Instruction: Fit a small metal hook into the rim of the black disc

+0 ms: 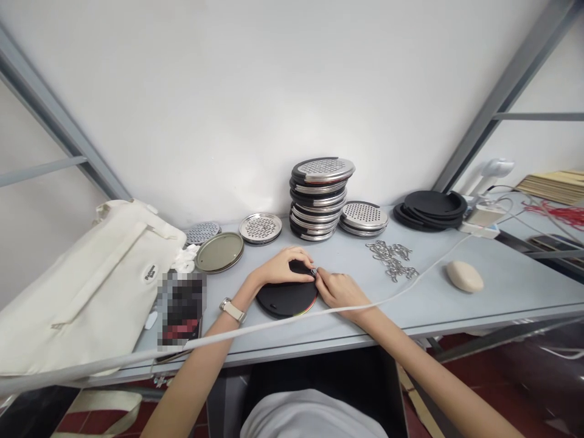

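Observation:
A flat black disc [283, 298] with a red and yellow stripe along its edge lies on the table in front of me. My left hand [286, 266] curves over its far side, with thumb and fingers closing toward the right rim. At that rim sits a small silver metal clip [314, 272], partly hidden by fingertips. My right hand [338, 288] is closed at the same spot, its fingers pinched on the clip. Just beyond stand a tall stack of round perforated metal graters [318, 210] with black rims and a heap of loose silver clips [393, 258].
Olive-green discs [219, 252] and a single grater [260, 228] lie left; a shorter grater stack [364, 218] and black discs [431, 210] right. A white cable [356, 306] crosses before my arms. Around are a cream bag [86, 286], a blurred-out item [182, 309] and a beige rounded object [464, 276].

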`<action>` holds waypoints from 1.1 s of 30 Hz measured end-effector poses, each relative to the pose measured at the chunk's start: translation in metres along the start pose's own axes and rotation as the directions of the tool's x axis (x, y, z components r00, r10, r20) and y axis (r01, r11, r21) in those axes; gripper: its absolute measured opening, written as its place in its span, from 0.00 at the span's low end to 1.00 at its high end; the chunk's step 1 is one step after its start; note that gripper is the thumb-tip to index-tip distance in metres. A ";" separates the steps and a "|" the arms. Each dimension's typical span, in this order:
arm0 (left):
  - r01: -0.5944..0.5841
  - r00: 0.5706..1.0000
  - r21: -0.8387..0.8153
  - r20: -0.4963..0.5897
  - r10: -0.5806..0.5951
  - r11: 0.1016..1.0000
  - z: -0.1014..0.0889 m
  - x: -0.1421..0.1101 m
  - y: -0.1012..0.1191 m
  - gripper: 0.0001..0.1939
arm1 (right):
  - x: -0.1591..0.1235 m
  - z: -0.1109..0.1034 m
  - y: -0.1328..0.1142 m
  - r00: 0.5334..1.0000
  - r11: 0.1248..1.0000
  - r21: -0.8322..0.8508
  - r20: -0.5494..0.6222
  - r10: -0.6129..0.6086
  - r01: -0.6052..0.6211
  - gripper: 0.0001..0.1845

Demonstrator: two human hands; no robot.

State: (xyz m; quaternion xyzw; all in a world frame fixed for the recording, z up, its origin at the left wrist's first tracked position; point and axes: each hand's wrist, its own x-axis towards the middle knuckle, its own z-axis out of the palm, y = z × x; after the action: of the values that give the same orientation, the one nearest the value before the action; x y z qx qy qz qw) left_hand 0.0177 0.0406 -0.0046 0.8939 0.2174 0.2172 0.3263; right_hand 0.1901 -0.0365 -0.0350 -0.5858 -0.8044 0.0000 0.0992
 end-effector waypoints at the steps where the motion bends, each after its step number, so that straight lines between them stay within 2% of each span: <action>1: -0.001 1.000 -0.012 -0.001 0.001 1.000 0.000 0.000 0.000 0.12 | 0.000 0.000 0.000 1.000 1.000 -0.001 0.002 0.007 -0.007 0.16; 10: 0.006 1.000 -0.112 0.013 -0.005 0.994 0.000 0.001 -0.001 0.12 | 0.000 0.001 0.000 0.999 0.999 0.020 0.005 0.033 -0.033 0.19; 16: -0.008 1.000 -0.107 0.012 0.010 0.994 -0.001 0.001 -0.001 0.11 | -0.001 0.000 -0.002 0.996 0.994 0.064 -0.006 0.084 -0.083 0.18; 21: -0.010 1.000 -0.094 0.010 0.011 0.996 0.000 0.001 -0.003 0.11 | -0.001 -0.002 -0.002 0.997 0.990 0.114 -0.010 0.078 -0.077 0.17; 33: -0.001 0.999 -0.004 0.032 0.001 1.000 -0.003 0.002 0.002 0.15 | -0.001 -0.001 -0.001 0.999 0.998 0.052 0.001 0.039 -0.039 0.18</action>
State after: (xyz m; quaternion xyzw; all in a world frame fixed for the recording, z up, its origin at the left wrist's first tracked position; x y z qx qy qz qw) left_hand 0.0181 0.0415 -0.0013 0.8967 0.2114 0.2034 0.3314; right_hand 0.1897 -0.0376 -0.0336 -0.5986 -0.7925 0.0227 0.1143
